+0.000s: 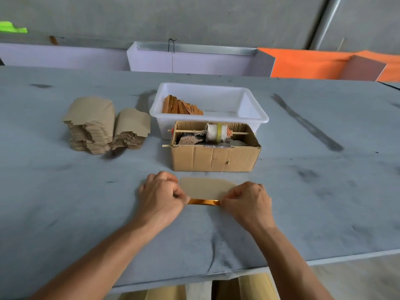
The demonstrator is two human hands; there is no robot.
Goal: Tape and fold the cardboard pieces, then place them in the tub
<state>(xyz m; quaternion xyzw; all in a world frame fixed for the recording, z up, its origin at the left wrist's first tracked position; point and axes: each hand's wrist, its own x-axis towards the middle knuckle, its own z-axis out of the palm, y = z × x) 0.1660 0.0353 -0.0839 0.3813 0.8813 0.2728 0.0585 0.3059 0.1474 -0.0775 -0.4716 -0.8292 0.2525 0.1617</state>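
Your left hand (161, 192): grip closed, pinching left end of tape strip (203, 202). Your right hand (249, 198): grip closed, pinching right end. Strip stretched taut along near edge of flat cardboard piece (205, 187) on worktop (324, 191). Cardboard box (214, 158) just beyond piece; tub (255, 109) behind box, folded pieces (181, 107) inside at left. Stack of unfolded pieces (104, 126) left of tub.

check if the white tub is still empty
No, the white tub already holds a row of orange-brown folded pieces leaning at its left end.
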